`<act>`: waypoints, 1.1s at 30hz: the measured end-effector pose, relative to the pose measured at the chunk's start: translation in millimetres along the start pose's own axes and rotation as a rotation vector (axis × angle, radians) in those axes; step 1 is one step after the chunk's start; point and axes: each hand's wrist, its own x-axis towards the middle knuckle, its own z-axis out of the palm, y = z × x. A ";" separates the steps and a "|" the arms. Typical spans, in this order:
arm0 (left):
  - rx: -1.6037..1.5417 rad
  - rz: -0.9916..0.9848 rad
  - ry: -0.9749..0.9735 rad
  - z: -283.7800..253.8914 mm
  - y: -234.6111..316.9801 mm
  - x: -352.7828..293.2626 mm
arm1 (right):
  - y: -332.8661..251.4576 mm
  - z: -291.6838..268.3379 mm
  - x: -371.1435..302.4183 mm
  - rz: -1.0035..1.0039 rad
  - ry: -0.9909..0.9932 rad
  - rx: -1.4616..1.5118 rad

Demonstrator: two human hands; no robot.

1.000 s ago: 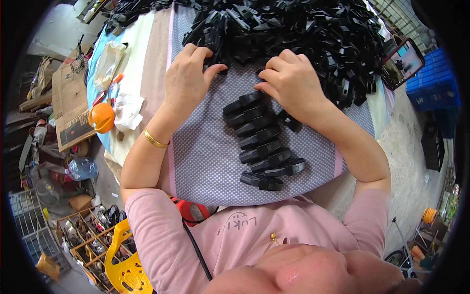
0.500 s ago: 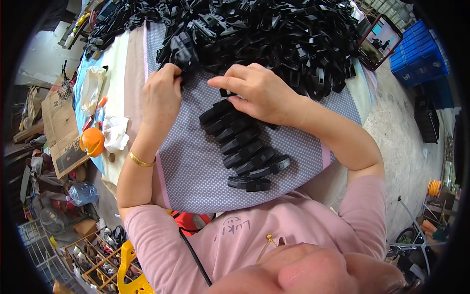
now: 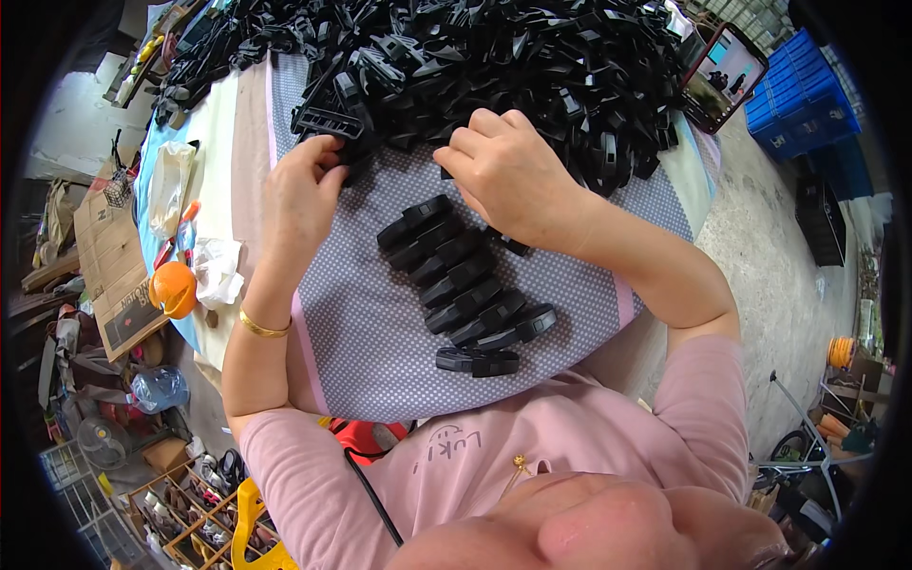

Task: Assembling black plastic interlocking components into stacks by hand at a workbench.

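My left hand [image 3: 302, 195] is at the near edge of the heap, its thumb and fingers closed at a black slotted plastic part [image 3: 328, 123]. To its right, my right hand [image 3: 518, 180] is closed above the cloth, with a small black plastic part [image 3: 445, 174] just showing under its fingertips; the rest of that part is hidden. Below my hands, a slanting row of black plastic parts [image 3: 461, 275] lies side by side on the dotted grey cloth [image 3: 361, 351]. One more black part [image 3: 478, 362] sits at its near end.
A large heap of black plastic parts [image 3: 494, 66] covers the far side of the table. A phone [image 3: 724, 76] stands at its right, before blue crates [image 3: 803, 100]. At the left edge are an orange round object [image 3: 173, 290], crumpled white paper [image 3: 218, 271] and a cardboard box [image 3: 109, 266].
My left hand has shifted slightly down, and the slotted part beside it shows more clearly. My right hand has moved a little right, its fingers now curled closer together. The row has stayed put.
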 end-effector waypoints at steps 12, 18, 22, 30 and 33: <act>-0.374 -0.211 -0.166 -5.8 -0.6 4.8 | 1.4 5.1 -1.5 -0.023 -0.040 0.020; -0.513 -0.113 -0.122 -1.2 -11.8 5.0 | -0.5 4.4 -0.8 -0.018 -0.023 0.039; -0.540 -0.143 -0.178 -6.6 -6.6 5.8 | -0.1 4.0 -1.7 -0.006 -0.026 0.030; 0.069 0.323 0.188 -17.9 37.1 -17.2 | 7.5 2.3 -0.8 0.036 0.043 0.038; -0.053 0.476 -0.154 -12.2 49.8 -36.0 | 12.4 -1.6 5.2 0.072 0.234 0.139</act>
